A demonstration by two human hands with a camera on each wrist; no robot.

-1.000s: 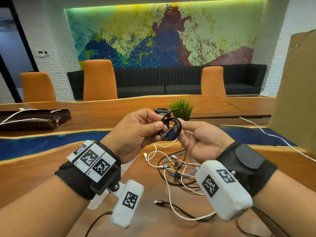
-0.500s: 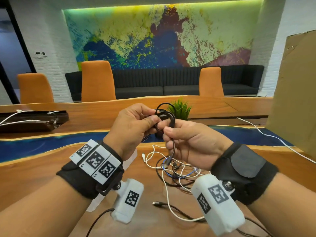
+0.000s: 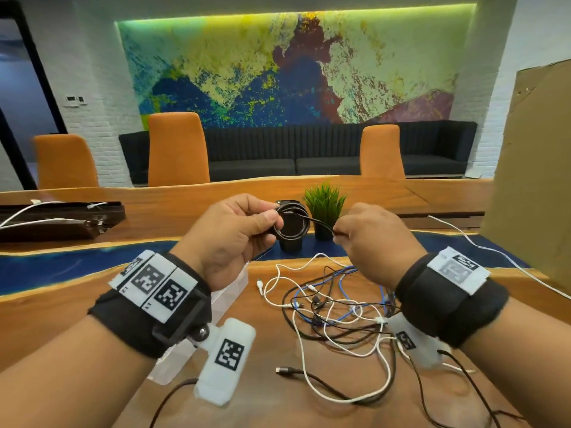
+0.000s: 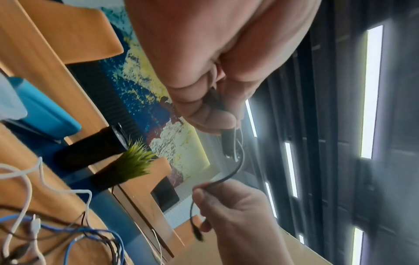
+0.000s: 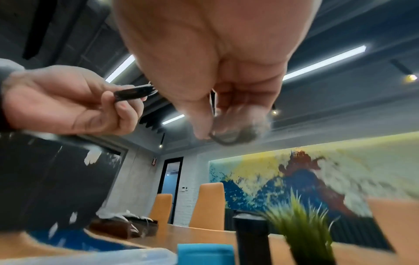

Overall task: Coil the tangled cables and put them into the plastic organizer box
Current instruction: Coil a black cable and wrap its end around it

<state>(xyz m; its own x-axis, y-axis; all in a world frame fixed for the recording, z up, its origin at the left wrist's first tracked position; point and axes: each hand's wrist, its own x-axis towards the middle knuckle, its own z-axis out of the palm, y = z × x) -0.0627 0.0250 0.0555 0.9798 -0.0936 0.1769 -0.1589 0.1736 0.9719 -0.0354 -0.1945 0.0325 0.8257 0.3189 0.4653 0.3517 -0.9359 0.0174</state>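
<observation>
Above the wooden table my left hand pinches a small coil of black cable between thumb and fingers. A short free tail runs right from the coil to my right hand, which pinches it near the end. In the left wrist view the tail's plug hangs below the right hand. A tangle of white, black and blue cables lies on the table under both hands. The clear plastic organizer box sits beneath my left wrist, mostly hidden.
A small green plant and a black cylinder stand just behind the hands. A dark tray with white cables lies far left. Cardboard stands at the right, with a white cable trailing past it. Orange chairs line the far side.
My right hand has moved right, away from the coil, stretching the black cable's free tail out sideways. The left hand keeps its pinch on the coil.
</observation>
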